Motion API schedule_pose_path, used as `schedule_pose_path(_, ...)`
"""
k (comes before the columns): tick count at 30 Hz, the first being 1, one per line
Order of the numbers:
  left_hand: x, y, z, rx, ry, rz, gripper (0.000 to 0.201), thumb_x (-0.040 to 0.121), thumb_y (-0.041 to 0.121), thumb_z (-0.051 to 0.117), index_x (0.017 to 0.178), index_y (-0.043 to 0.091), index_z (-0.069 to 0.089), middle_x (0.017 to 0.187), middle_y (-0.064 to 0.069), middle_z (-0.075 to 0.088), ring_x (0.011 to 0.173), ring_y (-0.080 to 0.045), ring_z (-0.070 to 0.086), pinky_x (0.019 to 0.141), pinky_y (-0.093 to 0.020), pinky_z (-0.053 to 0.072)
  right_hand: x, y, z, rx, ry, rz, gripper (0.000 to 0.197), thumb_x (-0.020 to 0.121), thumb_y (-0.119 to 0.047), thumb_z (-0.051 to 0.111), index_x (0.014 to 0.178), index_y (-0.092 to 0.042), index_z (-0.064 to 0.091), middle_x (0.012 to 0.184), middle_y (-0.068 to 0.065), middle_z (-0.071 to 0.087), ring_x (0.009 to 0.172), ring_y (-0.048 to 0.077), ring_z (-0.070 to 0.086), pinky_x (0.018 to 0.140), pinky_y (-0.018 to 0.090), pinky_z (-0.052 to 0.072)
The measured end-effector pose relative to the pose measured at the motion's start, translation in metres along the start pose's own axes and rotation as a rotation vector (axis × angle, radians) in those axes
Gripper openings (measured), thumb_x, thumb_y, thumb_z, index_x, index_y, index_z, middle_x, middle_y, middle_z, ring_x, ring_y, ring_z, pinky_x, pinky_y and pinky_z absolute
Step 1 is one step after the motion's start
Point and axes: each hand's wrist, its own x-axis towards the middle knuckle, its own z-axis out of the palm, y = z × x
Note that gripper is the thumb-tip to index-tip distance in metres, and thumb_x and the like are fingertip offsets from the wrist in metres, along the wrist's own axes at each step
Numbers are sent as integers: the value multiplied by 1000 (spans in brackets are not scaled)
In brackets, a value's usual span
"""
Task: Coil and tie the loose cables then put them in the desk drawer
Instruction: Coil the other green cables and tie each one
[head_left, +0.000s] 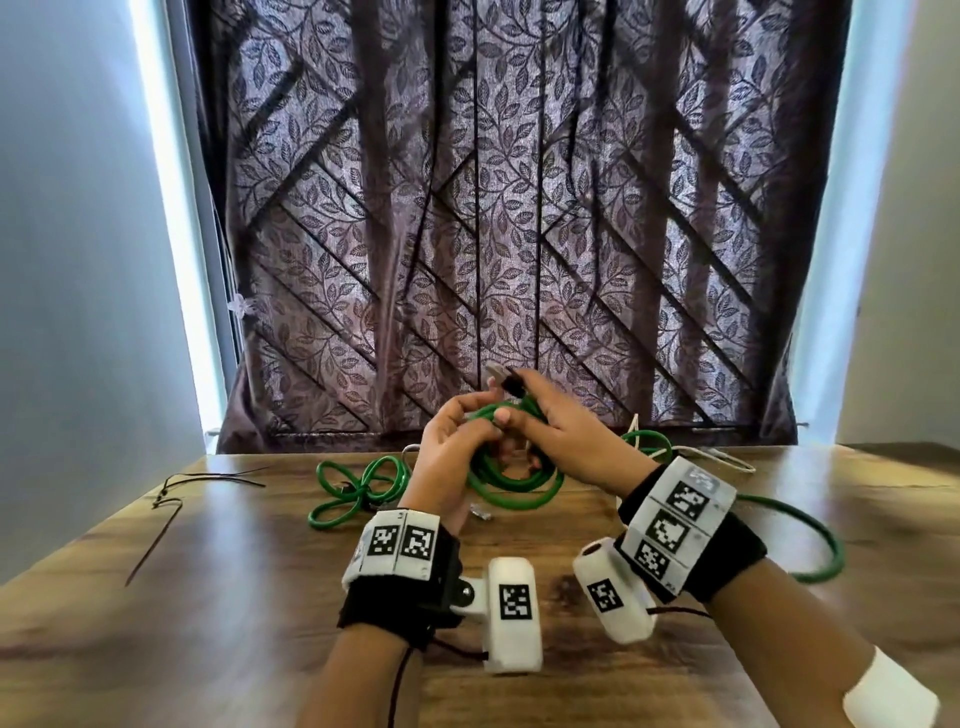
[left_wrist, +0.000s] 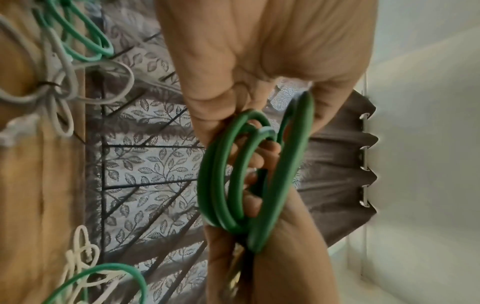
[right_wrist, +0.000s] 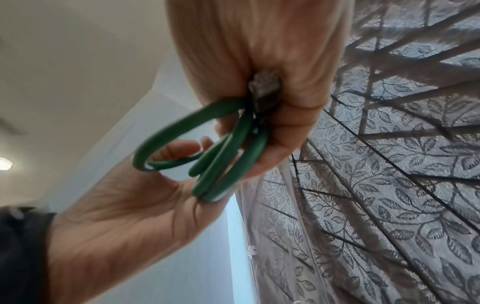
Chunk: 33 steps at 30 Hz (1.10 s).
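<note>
Both hands (head_left: 457, 441) (head_left: 550, 421), round glossy (green) cable coil (head_left: 514, 486)

A wooden bench (head_left: 234, 597) carried a tied green cable bundle (head_left: 358, 488) left of centre and thin black ties (head_left: 171, 499) near its left edge. A loose green cable (head_left: 810, 525) curved over its right side, with a white cord (head_left: 727, 460) near the far edge.
</note>
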Motion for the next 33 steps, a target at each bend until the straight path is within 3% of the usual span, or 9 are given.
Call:
schedule_pose_path(3, 0, 3, 7, -175, 23, -63, 21, 93, -3, 41, 99, 8, 58, 68, -2, 66, 53, -7, 60, 52, -20, 53, 4, 12, 2, -31, 139, -58, 36, 93, -34, 47, 125, -17, 50, 89, -18, 56, 74, -13, 56, 71, 12, 41)
schedule_pose_path(5, -1, 4, 14, -141, 66, -48, 16, 97, 8, 41, 100, 11, 57, 66, -1, 63, 53, -6, 56, 55, -21, 53, 5, 14, 3, -61, 163, -96, 29, 95, -29, 47, 119, -15, 53, 90, -18, 56, 82, -14, 53, 77, 11, 41)
schedule_pose_path(10, -3, 5, 19, -204, 135, -114, 18, 97, 22, 46, 87, 12, 57, 48, 6, 40, 32, -1, 29, 31, -14, 29, 1, 11, 4, -198, 92, -164, 24, 95, -30, 42, 110, -13, 51, 73, -12, 54, 69, 5, 55, 67, 28, 44)
schedule_pose_path(14, 1, 8, 8, -209, 204, -204, 30, 90, 43, 55, 80, 15, 59, 43, 7, 33, 27, -1, 22, 28, -11, 20, -2, -2, 10, -166, 69, -259, 28, 94, -28, 42, 116, -11, 49, 80, -11, 53, 71, -1, 52, 67, 19, 40)
schedule_pose_path(18, -2, 16, 13, -144, 294, -211, 42, 95, 51, 39, 76, 16, 52, 33, 6, 40, 22, -1, 30, 27, -10, 20, -4, -10, 12, -156, 26, -298, 31, 96, -26, 42, 125, -16, 48, 101, -3, 63, 88, 13, 61, 80, 32, 48)
schedule_pose_path(22, 1, 17, 8, 195, 418, -154, 59, 91, 62, 32, 74, 11, 58, 52, -3, 50, 41, -15, 44, 41, -22, 35, -4, -5, 12, 63, -73, -225, 39, 95, -26, 46, 133, -19, 48, 121, -7, 59, 109, 4, 57, 93, 25, 48)
schedule_pose_path(25, 2, 13, 4, 301, 488, -118, 71, 86, 69, 31, 63, 8, 60, 62, -10, 58, 61, -26, 56, 66, -38, 48, -2, -1, 26, 185, -30, -192, 40, 93, -18, 48, 132, -8, 49, 116, -14, 56, 100, -15, 54, 87, 8, 43)
schedule_pose_path(29, -3, 8, 12, 241, 440, -118, 97, 48, 99, 28, 71, 14, 67, 70, -10, 62, 64, -24, 57, 66, -38, 46, -1, 1, 29, 70, 67, -213, 35, 93, -13, 49, 128, -18, 51, 118, -19, 53, 104, -24, 46, 92, 1, 32)
schedule_pose_path(33, -6, 7, 21, 210, 353, -79, 59, 75, 68, 55, 70, 10, 58, 63, -11, 47, 49, -18, 42, 43, -24, 32, -1, 1, 18, -75, -21, -208, 40, 96, -9, 45, 136, -13, 46, 127, -1, 58, 113, -2, 51, 96, 6, 36)
